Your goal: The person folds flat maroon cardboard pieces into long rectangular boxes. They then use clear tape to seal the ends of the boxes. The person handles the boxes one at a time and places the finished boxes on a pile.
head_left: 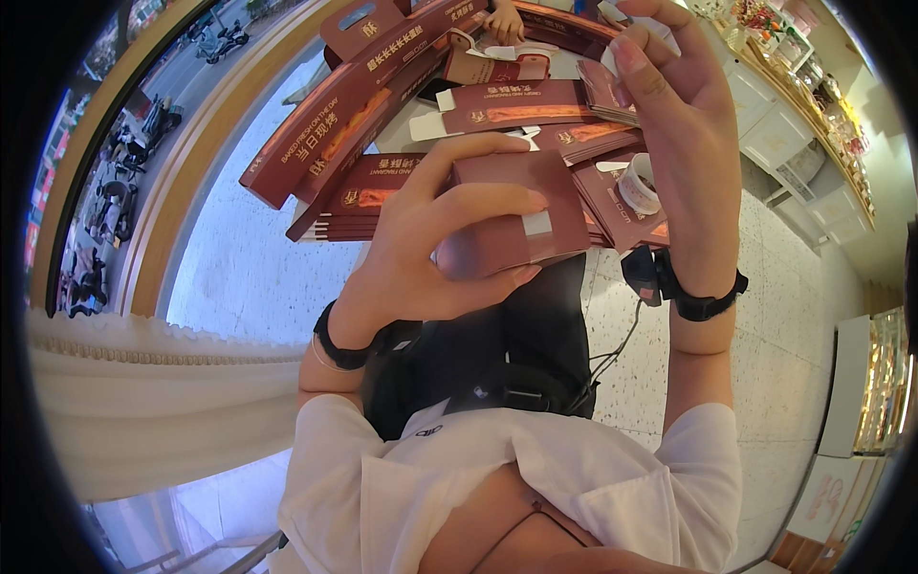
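My left hand (421,230) is wrapped round a reddish-brown cardboard box (516,196), fingers over its top and thumb along its near side. A small white rectangular patch (537,223) sits on the box near my fingertip. My right hand (684,105) is raised at the upper right with its fingers bent together. A small pale piece (612,13) shows at its fingertips, too small to name. Beside my right wrist, a white roll (639,184) rests on flat brown cartons (602,206). Both wrists wear black bands.
Long brown printed boxes (316,153) stand at the left of the table, with stacked flat cartons (354,182) beside them. Another person's hand (504,23) is at the far side. A window (124,191) lies left; a counter (794,124) with goods stands right.
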Demonstrator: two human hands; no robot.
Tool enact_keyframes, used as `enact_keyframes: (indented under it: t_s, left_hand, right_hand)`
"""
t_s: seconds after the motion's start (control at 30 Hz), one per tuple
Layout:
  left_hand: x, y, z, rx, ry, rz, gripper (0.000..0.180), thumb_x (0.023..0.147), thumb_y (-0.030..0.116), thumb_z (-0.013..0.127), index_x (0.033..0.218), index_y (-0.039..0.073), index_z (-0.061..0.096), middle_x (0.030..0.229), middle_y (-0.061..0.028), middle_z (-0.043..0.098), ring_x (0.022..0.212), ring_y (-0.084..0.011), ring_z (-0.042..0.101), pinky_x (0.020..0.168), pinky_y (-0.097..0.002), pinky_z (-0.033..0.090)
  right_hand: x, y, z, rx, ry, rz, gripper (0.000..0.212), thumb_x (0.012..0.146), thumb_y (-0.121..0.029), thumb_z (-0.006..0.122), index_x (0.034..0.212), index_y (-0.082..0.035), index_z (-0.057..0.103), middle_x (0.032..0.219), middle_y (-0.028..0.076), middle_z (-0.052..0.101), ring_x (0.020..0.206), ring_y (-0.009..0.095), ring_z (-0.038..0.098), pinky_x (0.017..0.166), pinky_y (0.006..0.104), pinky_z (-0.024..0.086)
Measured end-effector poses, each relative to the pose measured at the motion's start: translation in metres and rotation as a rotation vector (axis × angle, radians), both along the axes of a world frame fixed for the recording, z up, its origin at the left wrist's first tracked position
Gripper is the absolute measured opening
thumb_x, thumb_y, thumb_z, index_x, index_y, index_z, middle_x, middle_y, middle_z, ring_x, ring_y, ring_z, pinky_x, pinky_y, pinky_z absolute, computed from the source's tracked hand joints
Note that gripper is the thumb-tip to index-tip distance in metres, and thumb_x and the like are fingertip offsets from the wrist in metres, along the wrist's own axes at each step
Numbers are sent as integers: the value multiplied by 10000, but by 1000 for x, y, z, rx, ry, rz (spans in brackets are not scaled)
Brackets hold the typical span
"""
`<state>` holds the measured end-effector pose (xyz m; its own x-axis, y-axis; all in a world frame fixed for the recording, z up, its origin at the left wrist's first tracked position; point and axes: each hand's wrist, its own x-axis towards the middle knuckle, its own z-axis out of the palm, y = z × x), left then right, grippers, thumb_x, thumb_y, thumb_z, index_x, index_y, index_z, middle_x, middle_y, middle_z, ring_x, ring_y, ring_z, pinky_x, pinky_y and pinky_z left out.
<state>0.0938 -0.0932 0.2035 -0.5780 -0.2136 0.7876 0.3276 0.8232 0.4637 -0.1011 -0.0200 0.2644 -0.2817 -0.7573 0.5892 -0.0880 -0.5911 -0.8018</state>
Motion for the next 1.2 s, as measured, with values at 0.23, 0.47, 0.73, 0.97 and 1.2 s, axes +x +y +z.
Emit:
enact_keyframes:
  t_s: [0.23, 0.47, 0.73, 0.97, 1.2]
  left_hand:
    - [3, -1, 1, -23, 1, 80, 570, 592, 88, 816, 1126, 152, 626, 1241, -143, 536, 1076, -320, 586, 862, -381, 508]
    - [6, -5, 6, -151, 35, 150, 732, 642, 96, 763, 1311, 80, 468, 1337, -255, 451, 1203, -357, 498, 978, -401, 425]
    - [4, 10, 6, -227, -44, 238, 639, 601, 120, 775, 1175, 364, 638, 1284, -133, 496, 930, -288, 644, 666, -330, 563]
    - [3, 15, 9, -399, -138, 436, 570, 612, 135, 796, 1133, 274, 609, 1282, -143, 501, 976, -344, 625, 696, -352, 571]
    - [0, 14, 9, -304, -96, 426, 714, 571, 118, 783, 1206, 395, 612, 1197, -137, 533, 822, -261, 655, 585, -318, 555]
  right_hand:
    - [-10, 7, -8, -73, -4, 143, 324, 939, -166, 569, 1222, -47, 468, 857, -6, 483, 632, 53, 384, 573, 197, 325]
    - [-10, 23, -12, -55, -41, 224, 303, 948, -172, 551, 1213, -50, 467, 913, 10, 475, 508, 47, 359, 488, 177, 292]
    - [11, 26, -16, -15, -34, 46, 268, 927, -145, 575, 1165, -44, 506, 907, 20, 547, 752, 67, 490, 673, 197, 379]
    - [33, 31, -6, 88, -89, 157, 279, 919, -140, 588, 1167, -45, 504, 964, 43, 588, 963, 122, 522, 965, 280, 363]
    - [39, 33, -2, 98, -125, 180, 280, 923, -145, 583, 1170, -45, 496, 943, 38, 574, 966, 128, 517, 966, 286, 364]
